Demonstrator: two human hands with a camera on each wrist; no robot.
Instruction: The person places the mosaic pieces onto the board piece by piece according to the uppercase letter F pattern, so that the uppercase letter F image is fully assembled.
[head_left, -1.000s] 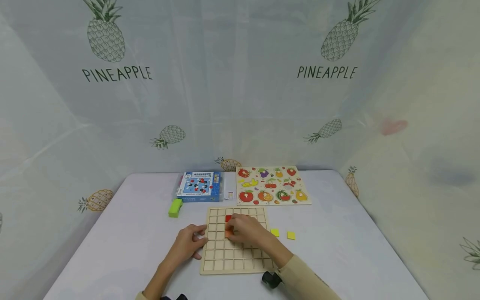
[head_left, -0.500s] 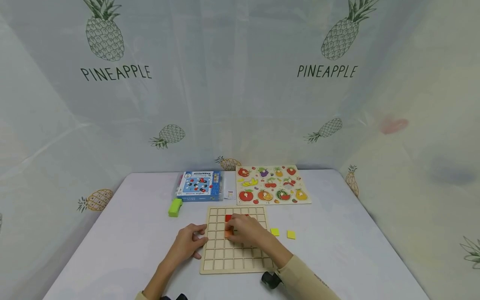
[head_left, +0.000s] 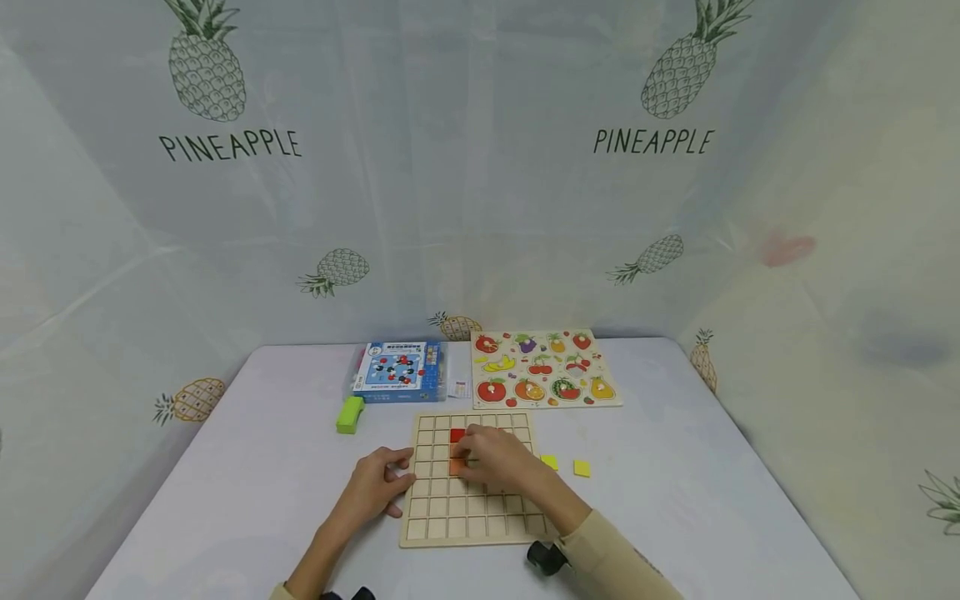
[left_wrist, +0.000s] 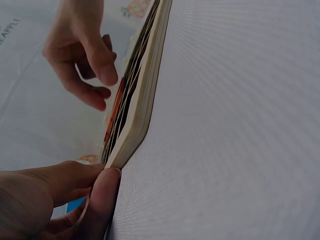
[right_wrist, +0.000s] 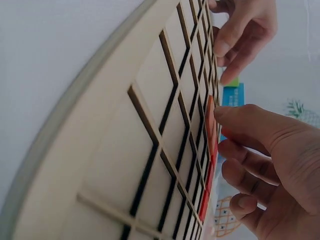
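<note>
My left hand (head_left: 371, 486) grips the left edge of a wooden grid board (head_left: 437, 530), and in the left wrist view thumb and finger meet at its rim. Over the board's middle is my right hand (head_left: 497, 458), fingers loosely bent with nothing visible between them. Its fingertips are close to an orange square tile (head_left: 456, 468) set in the grid. A red tile (head_left: 457, 436) sits in a cell farther up the same column. In the right wrist view the thumb overlaps the orange tile (right_wrist: 210, 117), and a red strip of tiles (right_wrist: 205, 202) runs beyond it. The hand hides several cells.
Two yellow tiles lie right of the board, one of them the outer yellow tile (head_left: 582, 468). Behind stand a blue boxed set (head_left: 400, 372), a green block (head_left: 349, 415) and a fruit puzzle board (head_left: 546, 369). A printed curtain (head_left: 480, 192) backs the table.
The right hand has shifted very slightly to the right, its fingertips drawing off the orange tile. The left hand stays at the board's edge.
</note>
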